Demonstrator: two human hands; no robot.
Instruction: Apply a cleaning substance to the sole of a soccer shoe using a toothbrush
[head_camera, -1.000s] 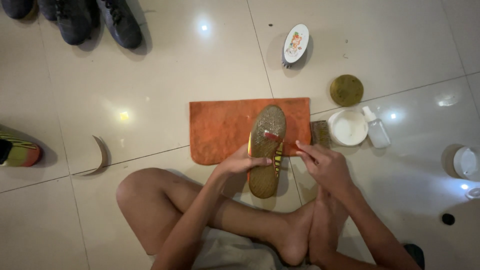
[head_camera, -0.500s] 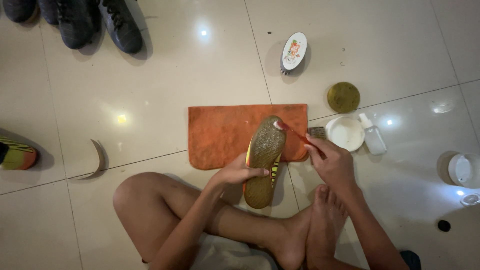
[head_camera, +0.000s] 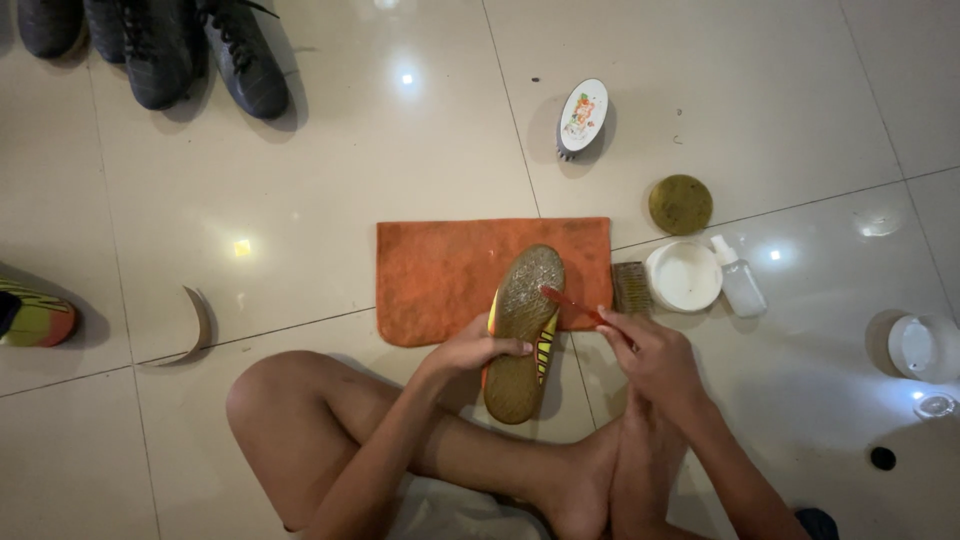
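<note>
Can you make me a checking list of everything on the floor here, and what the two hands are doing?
Surface: shiny pale tiled floor, with an orange cloth spread on it.
Job's things: a yellow shoe lies sole up, partly on the cloth; a thin red brush touches its sole.
Clutter: oval brush, round olive lid, white tub, small clear bottle, small bristle brush, curved shoehorn, dark shoes, another yellow shoe, white cup.
Hands: left hand grips the shoe's side; right hand holds the red brush.
Cables: nothing seen.
Surroundings: the person's bare legs, crossed.
</note>
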